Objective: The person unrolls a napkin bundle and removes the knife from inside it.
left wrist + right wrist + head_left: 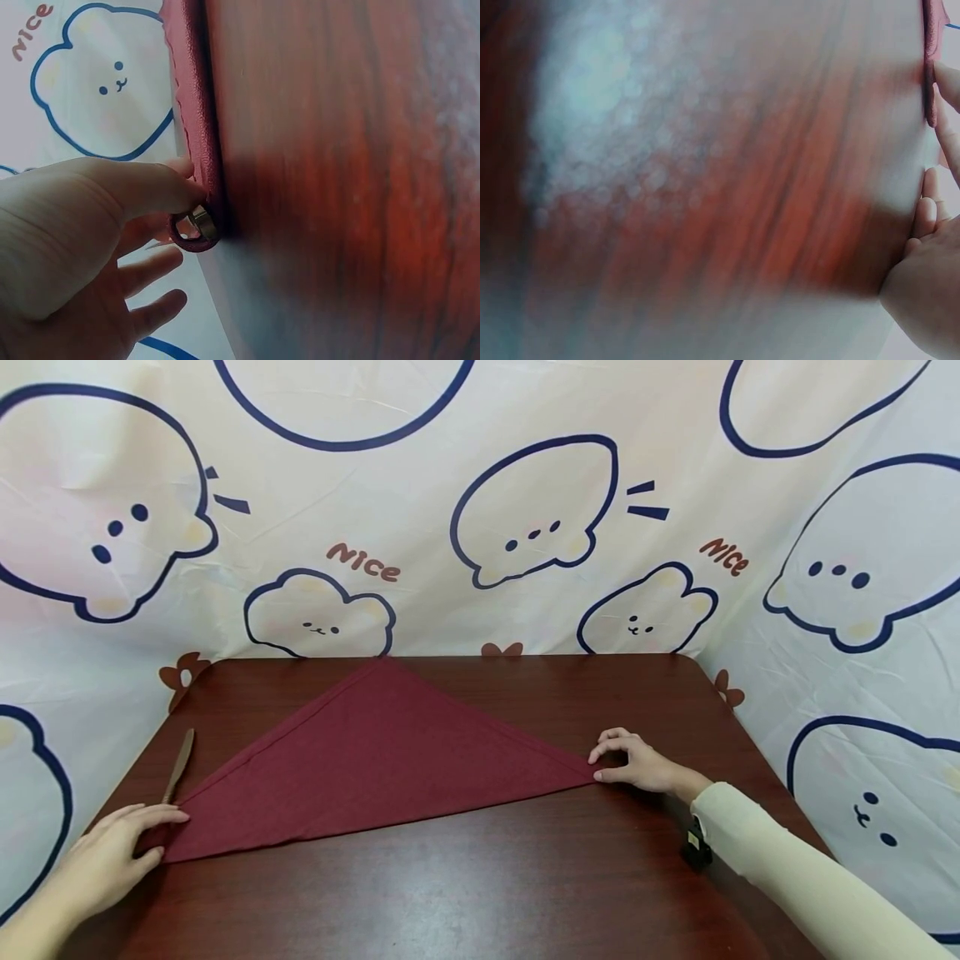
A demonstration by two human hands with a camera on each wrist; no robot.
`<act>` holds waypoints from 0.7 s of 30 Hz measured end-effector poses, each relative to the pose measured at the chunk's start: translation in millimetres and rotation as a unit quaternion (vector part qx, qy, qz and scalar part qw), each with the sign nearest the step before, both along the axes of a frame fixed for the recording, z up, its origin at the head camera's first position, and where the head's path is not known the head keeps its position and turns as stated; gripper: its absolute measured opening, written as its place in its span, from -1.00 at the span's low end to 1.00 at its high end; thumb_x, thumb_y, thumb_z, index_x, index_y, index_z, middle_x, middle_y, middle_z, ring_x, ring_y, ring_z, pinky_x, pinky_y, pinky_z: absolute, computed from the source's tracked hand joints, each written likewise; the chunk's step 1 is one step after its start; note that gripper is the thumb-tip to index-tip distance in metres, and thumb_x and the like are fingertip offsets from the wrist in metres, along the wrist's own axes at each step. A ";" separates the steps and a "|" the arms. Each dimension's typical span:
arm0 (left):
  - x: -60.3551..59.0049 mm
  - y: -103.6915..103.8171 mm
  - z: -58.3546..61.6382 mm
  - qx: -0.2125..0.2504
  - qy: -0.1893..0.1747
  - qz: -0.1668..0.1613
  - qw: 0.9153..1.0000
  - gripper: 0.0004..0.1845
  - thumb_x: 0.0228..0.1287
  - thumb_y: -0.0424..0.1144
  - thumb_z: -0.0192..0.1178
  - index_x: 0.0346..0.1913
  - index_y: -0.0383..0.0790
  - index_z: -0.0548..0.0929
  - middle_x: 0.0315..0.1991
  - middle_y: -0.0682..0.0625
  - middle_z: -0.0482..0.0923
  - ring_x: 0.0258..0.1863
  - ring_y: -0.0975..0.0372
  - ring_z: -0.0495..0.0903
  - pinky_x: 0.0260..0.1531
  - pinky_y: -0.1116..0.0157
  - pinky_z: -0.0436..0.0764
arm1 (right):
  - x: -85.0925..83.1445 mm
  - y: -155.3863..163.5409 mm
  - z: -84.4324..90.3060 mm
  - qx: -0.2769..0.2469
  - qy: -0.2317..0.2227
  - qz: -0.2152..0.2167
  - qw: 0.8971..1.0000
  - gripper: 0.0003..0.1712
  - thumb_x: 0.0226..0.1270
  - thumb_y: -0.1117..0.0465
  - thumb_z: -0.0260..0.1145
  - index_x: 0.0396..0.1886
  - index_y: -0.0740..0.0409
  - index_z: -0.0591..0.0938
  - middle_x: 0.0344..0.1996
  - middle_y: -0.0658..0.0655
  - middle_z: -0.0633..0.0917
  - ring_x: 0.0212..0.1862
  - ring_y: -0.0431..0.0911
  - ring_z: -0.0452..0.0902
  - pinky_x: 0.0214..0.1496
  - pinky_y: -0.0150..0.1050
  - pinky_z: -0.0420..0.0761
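Fingers nearly closed: left hand [108, 864] and right hand [637, 764] each pinch one end corner of the cloth [382, 752], spare fingers loose, probably to keep the fold straight and flat. Cloth lies on the table [450, 893], peak at table's far edge; dark red triangle, mostly smooth, hemmed. Knife [180, 764] near table's left edge, partly hidden. Printed sheet [420, 510] behind table.

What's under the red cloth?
The brown table; anything else there is covered by the cloth. A knife lies alongside, but whether its near end goes underneath is hidden.
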State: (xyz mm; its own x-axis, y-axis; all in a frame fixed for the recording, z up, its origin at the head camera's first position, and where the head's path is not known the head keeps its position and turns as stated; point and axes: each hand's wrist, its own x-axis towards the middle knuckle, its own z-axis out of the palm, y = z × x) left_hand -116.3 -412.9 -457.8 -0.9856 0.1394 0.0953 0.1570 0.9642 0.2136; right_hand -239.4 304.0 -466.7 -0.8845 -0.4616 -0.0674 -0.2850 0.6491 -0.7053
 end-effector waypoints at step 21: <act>3.7 -17.7 -5.3 0.018 0.049 -0.011 0.999 -0.56 -0.13 -0.63 0.31 -0.06 -0.41 0.66 -0.02 -0.57 0.56 -0.03 -0.40 0.52 -0.10 -0.27 0.45 | 0.9 0.1 0.3 0.001 -0.001 -0.004 1.000 -0.83 0.26 0.16 0.49 -0.16 0.01 0.75 0.09 0.20 0.47 0.20 0.10 0.28 0.27 0.21 0.28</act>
State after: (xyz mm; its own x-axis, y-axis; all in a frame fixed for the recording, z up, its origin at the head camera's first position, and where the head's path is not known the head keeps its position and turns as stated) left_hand -112.6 -430.6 -463.1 -0.9679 0.1556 0.1972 0.2001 0.9522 0.2308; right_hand -238.5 304.1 -466.4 -0.8884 -0.4537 -0.0703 -0.2779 0.6534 -0.7042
